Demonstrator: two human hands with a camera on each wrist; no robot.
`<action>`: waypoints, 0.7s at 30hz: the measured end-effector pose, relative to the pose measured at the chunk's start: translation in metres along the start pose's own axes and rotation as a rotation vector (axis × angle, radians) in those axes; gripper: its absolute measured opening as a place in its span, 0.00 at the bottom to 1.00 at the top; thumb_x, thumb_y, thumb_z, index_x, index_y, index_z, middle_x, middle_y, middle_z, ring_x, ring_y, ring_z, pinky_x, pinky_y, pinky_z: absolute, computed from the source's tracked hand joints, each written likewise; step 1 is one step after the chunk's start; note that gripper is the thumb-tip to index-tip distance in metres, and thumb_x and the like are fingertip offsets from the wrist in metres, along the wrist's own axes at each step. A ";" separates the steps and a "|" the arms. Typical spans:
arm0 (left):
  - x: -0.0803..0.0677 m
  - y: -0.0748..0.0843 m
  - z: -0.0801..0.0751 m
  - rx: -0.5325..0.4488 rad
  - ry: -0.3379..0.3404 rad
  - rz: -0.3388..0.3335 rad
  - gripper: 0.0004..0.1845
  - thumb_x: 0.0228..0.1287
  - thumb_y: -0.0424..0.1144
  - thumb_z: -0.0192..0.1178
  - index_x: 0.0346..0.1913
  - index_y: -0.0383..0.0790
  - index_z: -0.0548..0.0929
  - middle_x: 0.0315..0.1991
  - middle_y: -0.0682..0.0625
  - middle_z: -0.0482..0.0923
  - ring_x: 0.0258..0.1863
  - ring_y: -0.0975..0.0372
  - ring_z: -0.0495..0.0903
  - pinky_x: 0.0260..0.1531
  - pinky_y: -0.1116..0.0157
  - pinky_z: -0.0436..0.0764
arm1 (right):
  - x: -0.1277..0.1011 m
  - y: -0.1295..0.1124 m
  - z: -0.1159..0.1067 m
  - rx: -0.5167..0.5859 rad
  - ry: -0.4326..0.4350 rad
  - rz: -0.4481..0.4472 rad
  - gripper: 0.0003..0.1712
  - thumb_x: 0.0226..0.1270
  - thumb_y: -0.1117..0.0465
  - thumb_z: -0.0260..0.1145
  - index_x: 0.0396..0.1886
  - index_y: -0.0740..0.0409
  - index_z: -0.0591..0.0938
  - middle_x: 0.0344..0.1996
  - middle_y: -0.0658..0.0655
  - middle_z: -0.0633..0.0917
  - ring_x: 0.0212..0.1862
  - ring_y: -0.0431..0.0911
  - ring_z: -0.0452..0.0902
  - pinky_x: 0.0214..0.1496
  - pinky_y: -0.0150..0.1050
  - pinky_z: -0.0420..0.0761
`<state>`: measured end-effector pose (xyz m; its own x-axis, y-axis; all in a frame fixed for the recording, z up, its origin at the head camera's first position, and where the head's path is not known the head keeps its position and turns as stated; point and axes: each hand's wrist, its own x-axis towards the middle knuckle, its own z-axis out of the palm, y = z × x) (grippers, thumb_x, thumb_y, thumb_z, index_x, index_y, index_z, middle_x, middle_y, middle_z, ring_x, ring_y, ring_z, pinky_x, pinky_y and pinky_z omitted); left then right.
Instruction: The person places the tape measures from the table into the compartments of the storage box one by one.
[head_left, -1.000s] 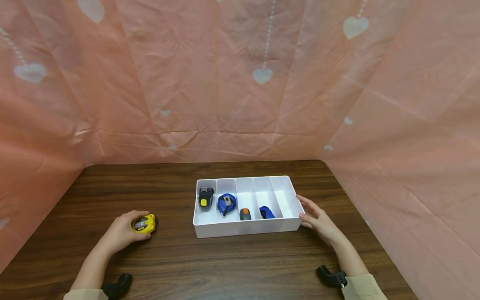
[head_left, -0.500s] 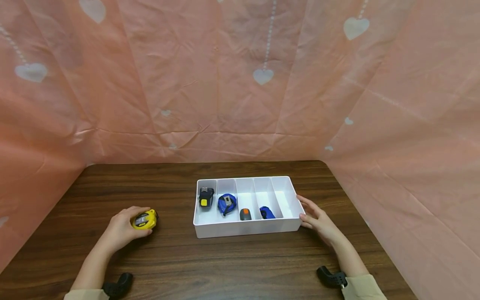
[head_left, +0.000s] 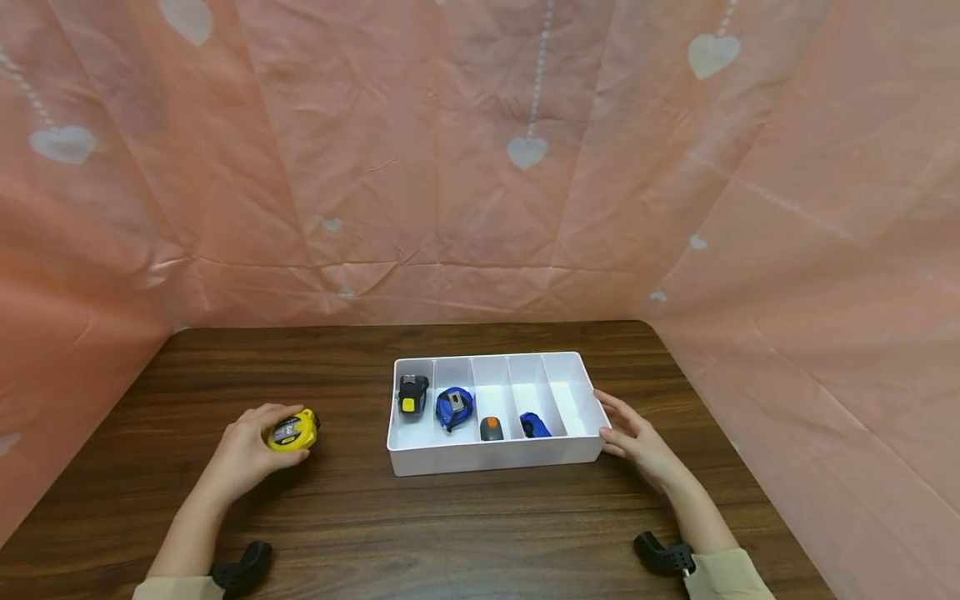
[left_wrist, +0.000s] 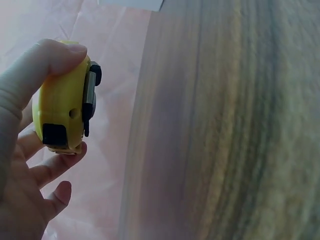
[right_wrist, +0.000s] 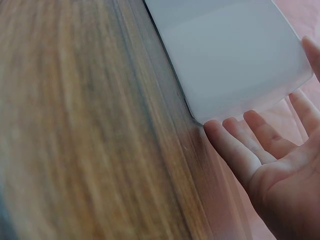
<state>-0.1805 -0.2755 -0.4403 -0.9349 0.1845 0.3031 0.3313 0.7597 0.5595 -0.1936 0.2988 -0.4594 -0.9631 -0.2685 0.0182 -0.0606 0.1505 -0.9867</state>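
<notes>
My left hand (head_left: pixel 243 454) holds a yellow and black tape measure (head_left: pixel 298 431) between thumb and fingers, left of the box. In the left wrist view, the tape measure (left_wrist: pixel 62 102) appears edge-on, raised off the table, with the thumb on its rim. At the right end of a white box (head_left: pixel 495 454) with several compartments, my right hand (head_left: pixel 637 442) touches the short wall with nearly straight fingers. The right wrist view shows these fingertips (right_wrist: pixel 215 131) against the box's lower edge.
Inside the box, left to right, sit a black and yellow tape measure (head_left: pixel 412 394), a blue tape measure (head_left: pixel 453 408), a grey and orange item (head_left: pixel 491 429) and a blue item (head_left: pixel 534 425). The rightmost compartment shows a bare floor. Pink curtains (head_left: pixel 420 167) surround the wooden table (head_left: pixel 450 533).
My left hand has risen slightly and shifted a little right with the yellow tape measure, which has turned in the grip. The right hand and the box have stayed still.
</notes>
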 end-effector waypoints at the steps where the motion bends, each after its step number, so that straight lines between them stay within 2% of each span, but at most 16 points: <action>1: 0.000 0.001 0.000 -0.003 0.007 0.002 0.35 0.42 0.41 0.78 0.57 0.35 0.80 0.49 0.42 0.78 0.48 0.46 0.72 0.44 0.44 0.65 | 0.000 0.000 0.000 -0.002 -0.004 -0.003 0.36 0.70 0.64 0.59 0.73 0.61 0.56 0.67 0.74 0.59 0.55 0.42 0.71 0.49 0.38 0.78; 6: 0.003 0.008 0.000 -0.010 0.035 0.008 0.34 0.41 0.39 0.78 0.56 0.36 0.80 0.49 0.42 0.78 0.47 0.47 0.71 0.43 0.46 0.63 | 0.000 0.000 -0.001 -0.005 -0.011 -0.004 0.36 0.70 0.65 0.59 0.74 0.61 0.56 0.67 0.74 0.58 0.54 0.40 0.71 0.49 0.38 0.78; 15: 0.010 0.019 0.002 -0.022 0.078 0.027 0.33 0.40 0.38 0.79 0.54 0.37 0.82 0.46 0.44 0.78 0.45 0.51 0.71 0.42 0.52 0.61 | 0.001 0.001 -0.001 -0.007 -0.011 -0.008 0.35 0.71 0.64 0.59 0.73 0.61 0.57 0.67 0.74 0.58 0.59 0.53 0.68 0.50 0.40 0.78; 21: 0.016 0.027 0.005 -0.039 0.081 0.037 0.33 0.40 0.38 0.79 0.55 0.36 0.81 0.48 0.44 0.78 0.46 0.50 0.71 0.44 0.49 0.62 | 0.000 0.002 -0.001 -0.004 -0.013 -0.016 0.35 0.71 0.65 0.58 0.74 0.61 0.56 0.67 0.74 0.58 0.56 0.45 0.70 0.49 0.39 0.78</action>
<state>-0.1870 -0.2490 -0.4242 -0.9091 0.1595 0.3849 0.3716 0.7282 0.5759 -0.1942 0.2995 -0.4612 -0.9586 -0.2830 0.0317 -0.0767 0.1496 -0.9858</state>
